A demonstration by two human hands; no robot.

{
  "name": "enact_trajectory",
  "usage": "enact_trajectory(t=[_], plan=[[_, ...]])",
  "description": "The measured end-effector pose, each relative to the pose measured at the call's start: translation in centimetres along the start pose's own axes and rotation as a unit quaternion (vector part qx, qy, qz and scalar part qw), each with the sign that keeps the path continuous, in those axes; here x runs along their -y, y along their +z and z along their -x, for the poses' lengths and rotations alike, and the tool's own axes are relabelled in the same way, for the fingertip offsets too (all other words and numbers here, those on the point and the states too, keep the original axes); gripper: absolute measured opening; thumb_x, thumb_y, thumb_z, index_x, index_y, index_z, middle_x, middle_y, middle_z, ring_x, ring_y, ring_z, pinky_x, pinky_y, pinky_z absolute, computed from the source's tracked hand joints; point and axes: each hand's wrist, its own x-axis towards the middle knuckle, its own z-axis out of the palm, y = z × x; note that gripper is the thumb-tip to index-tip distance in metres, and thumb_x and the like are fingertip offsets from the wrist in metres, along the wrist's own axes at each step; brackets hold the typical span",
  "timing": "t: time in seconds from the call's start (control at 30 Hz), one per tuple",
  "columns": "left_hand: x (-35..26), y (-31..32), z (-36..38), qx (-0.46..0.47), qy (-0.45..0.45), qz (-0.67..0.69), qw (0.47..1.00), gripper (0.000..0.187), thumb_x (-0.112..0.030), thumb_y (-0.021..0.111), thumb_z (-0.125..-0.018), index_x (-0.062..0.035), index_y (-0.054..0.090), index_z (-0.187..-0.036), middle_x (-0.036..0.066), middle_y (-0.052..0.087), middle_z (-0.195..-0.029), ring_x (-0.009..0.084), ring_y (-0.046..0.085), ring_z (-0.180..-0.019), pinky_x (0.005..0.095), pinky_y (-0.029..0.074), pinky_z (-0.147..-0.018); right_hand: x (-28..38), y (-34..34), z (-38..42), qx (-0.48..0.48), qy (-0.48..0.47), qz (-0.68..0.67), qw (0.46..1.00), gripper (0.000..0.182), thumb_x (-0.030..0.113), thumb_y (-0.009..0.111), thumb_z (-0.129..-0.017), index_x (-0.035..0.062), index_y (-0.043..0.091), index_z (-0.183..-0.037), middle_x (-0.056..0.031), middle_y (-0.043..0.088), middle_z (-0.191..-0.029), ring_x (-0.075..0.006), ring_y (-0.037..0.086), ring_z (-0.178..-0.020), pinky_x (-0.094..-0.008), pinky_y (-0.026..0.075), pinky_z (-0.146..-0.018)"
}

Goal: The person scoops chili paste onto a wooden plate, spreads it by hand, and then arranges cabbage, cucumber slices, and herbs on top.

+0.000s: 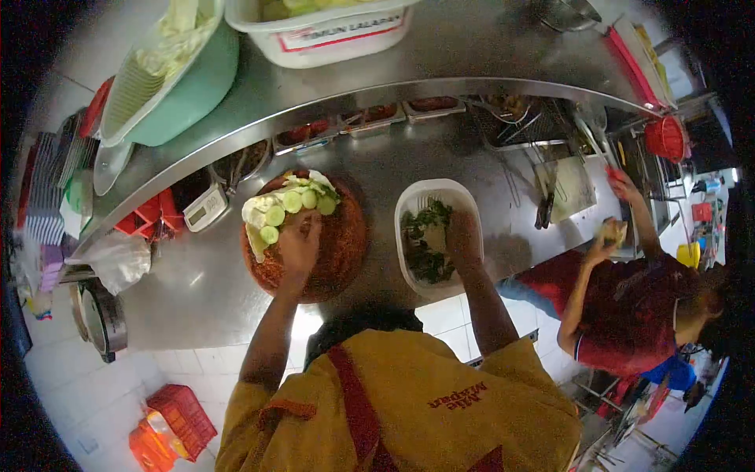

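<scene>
A wide, round dish (350, 271) coated in red-orange paste stands before me on the steel counter. Along its far left edge lie cucumber slices (274, 215) and pale cabbage leaves (253, 211). Over the dish, just below the cucumber, is my left hand (300, 242), fingers curled together; whatever they hold, if anything, is too small to make out. My right hand (465, 237) reaches into the right side of a white tub (399, 236) with dark green leafy herbs (431, 263). Its fingers are blurred and partly hidden among the leaves.
A digital scale (206, 208) sits left of the dish. Steel trays of red sauce (307, 134) line the back, under a raised shelf (330, 79) bearing a green basket (177, 94) and a labelled white tub (330, 39). A co-worker (629, 307) works at the right.
</scene>
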Motion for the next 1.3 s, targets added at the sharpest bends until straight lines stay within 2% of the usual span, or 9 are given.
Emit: enact_trajectory(t=[0.1,0.17,0.27,0.4,0.57,0.9,1.07,1.17,1.3], plan=[[-2.3,0.2,0.5,-0.031,0.073,-0.006,0.997,0.019,-0.019,0.061,-0.090,-0.0021,0.065,-0.098,0.020,0.066,-0.091,0.0344,0.065,-0.078,0.0390,0.050,-0.071,-3.2,3.5,0.6,-0.006,0.079,-0.165,0.983,0.033,0.021,0.052,-0.091,0.0002,0.057,-0.115,-0.0213,0.061,-0.105,-0.0364,0.056,-0.101,-0.0469,0.045,-0.089],[-3.4,0.7,1.4,-0.064,0.084,-0.068,0.992,0.019,-0.018,0.061,-0.090,-0.0011,0.065,-0.097,0.019,0.066,-0.092,0.0334,0.065,-0.076,0.0386,0.050,-0.070,-4.3,4.7,0.8,-0.067,-0.005,0.003,0.998,0.031,0.022,0.056,-0.088,0.0006,0.060,-0.110,-0.0177,0.064,-0.097,-0.0341,0.060,-0.091,-0.0449,0.047,-0.084],[-2.5,1.4,2.2,-0.072,0.119,-0.089,0.986,0.018,-0.016,0.060,-0.089,-0.0016,0.066,-0.098,0.017,0.067,-0.093,0.0310,0.065,-0.076,0.0380,0.050,-0.070,-5.0,3.4,-0.2,0.160,-0.009,-0.011,0.987,0.034,0.017,0.060,-0.083,0.0063,0.059,-0.115,-0.0147,0.060,-0.116,-0.0334,0.053,-0.114,-0.0476,0.039,-0.101],[-4.9,1.4,3.6,-0.017,0.034,-0.030,0.999,0.019,-0.015,0.060,-0.089,-0.0005,0.067,-0.100,0.016,0.068,-0.089,0.0252,0.065,-0.076,0.0364,0.050,-0.069,-1.5,-3.6,0.2,0.257,-0.127,-0.081,0.955,0.022,0.012,0.059,-0.081,0.0000,0.066,-0.099,-0.0171,0.066,-0.084,-0.0318,0.064,-0.078,-0.0425,0.051,-0.074],[-4.1,2.5,3.9,0.003,0.069,0.029,0.997,0.021,-0.017,0.059,-0.091,-0.0005,0.067,-0.101,0.016,0.069,-0.085,0.0200,0.065,-0.073,0.0342,0.049,-0.067,-1.2,-2.6,0.8,0.018,0.107,-0.151,0.983,0.018,0.009,0.058,-0.081,-0.0002,0.065,-0.095,-0.0198,0.065,-0.079,-0.0334,0.065,-0.068,-0.0392,0.053,-0.063],[-3.6,3.5,4.9,0.042,0.032,-0.013,0.999,0.025,-0.025,0.060,-0.093,-0.0024,0.069,-0.100,0.016,0.068,-0.075,0.0172,0.061,-0.059,0.0325,0.047,-0.057,-5.3,-0.1,4.2,0.148,-0.203,0.046,0.967,0.017,0.016,0.062,-0.080,0.0008,0.065,-0.088,-0.0189,0.065,-0.080,-0.0311,0.067,-0.071,-0.0432,0.053,-0.065],[-4.3,4.5,5.1,0.029,0.044,0.022,0.998,0.024,-0.024,0.061,-0.092,-0.0026,0.068,-0.101,0.013,0.068,-0.072,0.0159,0.059,-0.057,0.0323,0.048,-0.058,-2.4,-0.7,3.6,0.194,-0.103,0.056,0.974,0.020,0.019,0.068,-0.079,0.0002,0.065,-0.087,-0.0170,0.067,-0.090,-0.0280,0.067,-0.083,-0.0387,0.054,-0.074],[-8.5,3.7,4.7,0.114,-0.048,-0.022,0.992,0.024,-0.024,0.062,-0.092,-0.0033,0.068,-0.102,0.011,0.067,-0.071,0.0160,0.060,-0.059,0.0325,0.049,-0.060,0.0,-7.8,0.5,0.262,0.067,-0.152,0.951,0.023,0.020,0.070,-0.081,0.0005,0.067,-0.093,-0.0142,0.068,-0.089,-0.0219,0.067,-0.083,-0.0356,0.053,-0.078],[-11.4,6.1,4.3,0.159,0.029,0.105,0.981,0.023,-0.023,0.064,-0.090,-0.0053,0.068,-0.104,0.012,0.068,-0.078,0.0165,0.063,-0.063,0.0324,0.051,-0.062,0.0,-11.0,-1.6,0.297,0.068,-0.281,0.910,0.022,0.019,0.069,-0.086,0.0010,0.067,-0.098,-0.0093,0.068,-0.089,-0.0153,0.064,-0.083,-0.0323,0.052,-0.078]])
